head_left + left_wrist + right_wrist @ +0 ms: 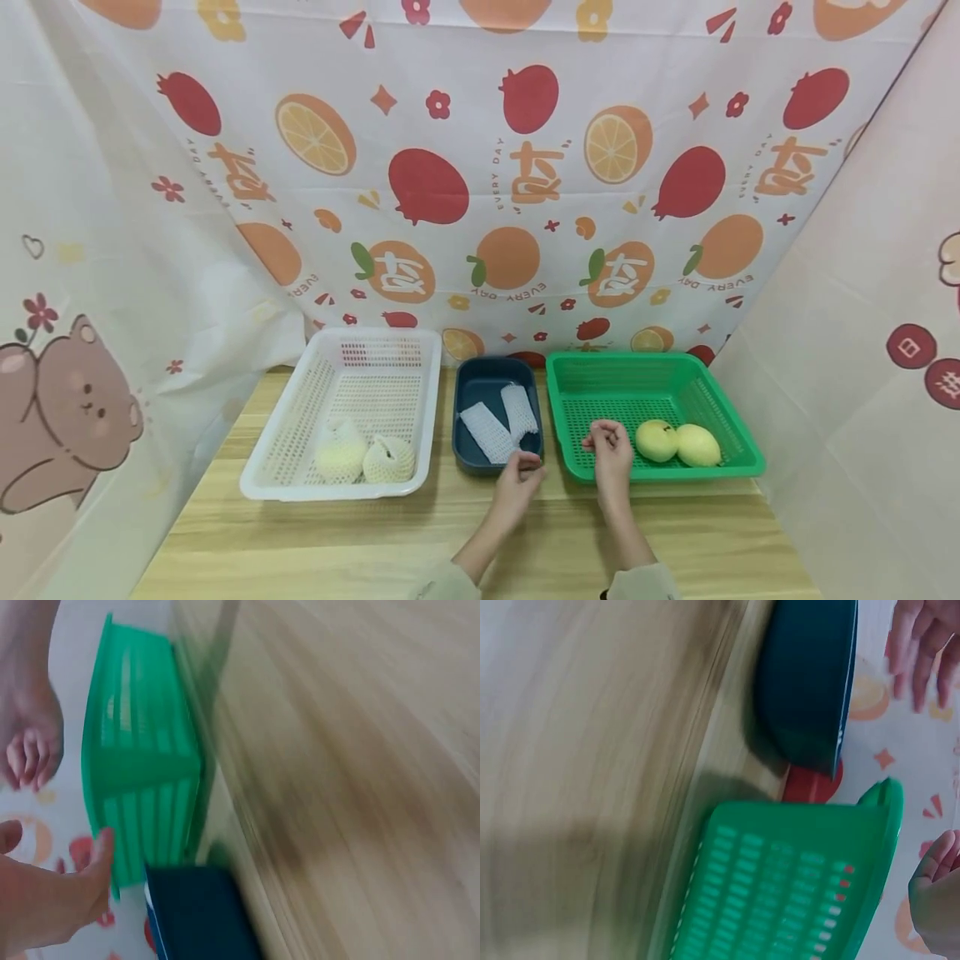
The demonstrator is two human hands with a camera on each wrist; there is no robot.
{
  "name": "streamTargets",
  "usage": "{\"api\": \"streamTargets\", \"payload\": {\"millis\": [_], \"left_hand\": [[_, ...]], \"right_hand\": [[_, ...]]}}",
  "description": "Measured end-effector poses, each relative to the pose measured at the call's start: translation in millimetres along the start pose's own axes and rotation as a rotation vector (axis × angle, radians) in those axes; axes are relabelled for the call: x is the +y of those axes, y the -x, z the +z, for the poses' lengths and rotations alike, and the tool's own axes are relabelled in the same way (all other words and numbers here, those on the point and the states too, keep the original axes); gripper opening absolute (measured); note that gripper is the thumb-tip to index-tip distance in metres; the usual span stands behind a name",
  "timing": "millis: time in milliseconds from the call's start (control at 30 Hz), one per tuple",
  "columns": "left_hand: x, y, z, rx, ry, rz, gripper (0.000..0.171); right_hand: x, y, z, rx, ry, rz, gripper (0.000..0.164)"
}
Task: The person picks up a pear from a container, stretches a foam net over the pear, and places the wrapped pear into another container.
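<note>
My left hand (516,487) hovers at the front edge of a dark blue tray (472,462), its fingers loosely bent around nothing. Inside that tray lie two white foam net sleeves, a left one (486,429) and a right one (519,408). Over the left front part of a green basket (660,475) is my right hand (613,458), also holding nothing, fingers relaxed. Just right of it, two yellow fruits sit side by side in the basket, a rounder one (656,440) and a paler one (698,446). Both wrist views show the hands apart and above the rims.
A white basket (262,450) stands on the left, with two net-wrapped yellowish fruits, one pear-shaped (341,454) and one rounder (388,460), near its front. All containers rest on a wooden table (315,542). A printed curtain (465,100) hangs close behind them.
</note>
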State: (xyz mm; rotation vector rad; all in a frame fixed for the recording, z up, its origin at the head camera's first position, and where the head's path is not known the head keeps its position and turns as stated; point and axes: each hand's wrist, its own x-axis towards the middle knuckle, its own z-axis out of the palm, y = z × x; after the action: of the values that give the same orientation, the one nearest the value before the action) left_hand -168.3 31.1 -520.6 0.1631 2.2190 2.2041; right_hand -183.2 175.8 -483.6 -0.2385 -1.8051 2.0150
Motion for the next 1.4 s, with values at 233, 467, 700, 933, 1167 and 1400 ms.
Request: {"api": "streamTargets", "payload": {"millis": [233, 467, 700, 933, 1167, 1400], "left_hand": [[-0.3, -5.5, 42.2, -0.058, -0.047, -0.1, 0.05], [-5.7, -13.2, 63.8, -0.034, 0.013, -0.145, 0.064], [-14.9, -14.7, 75.2, -0.03, 0.128, -0.206, 0.046], [-24.2, -21.4, 75.9, -0.031, 0.299, -0.263, 0.055], [-26.0, -22.7, 69.9, -0.04, 0.336, -0.242, 0.055], [-23.2, -19.7, 72.5, -0.037, 0.38, -0.228, 0.05]], "right_hand": [[2, -3, -16, 0.057, 0.011, -0.003, 0.016], [5, -1, -21, 0.07, 0.054, 0.036, 0.018], [12, -1, -22, 0.086, 0.068, 0.044, 0.014], [32, -11, -29, 0.086, 0.027, 0.049, 0.015], [26, -29, -42, 0.06, 0.173, 0.054, 0.015], [7, -70, -86, -0.025, 0.636, 0.01, 0.024]]}}
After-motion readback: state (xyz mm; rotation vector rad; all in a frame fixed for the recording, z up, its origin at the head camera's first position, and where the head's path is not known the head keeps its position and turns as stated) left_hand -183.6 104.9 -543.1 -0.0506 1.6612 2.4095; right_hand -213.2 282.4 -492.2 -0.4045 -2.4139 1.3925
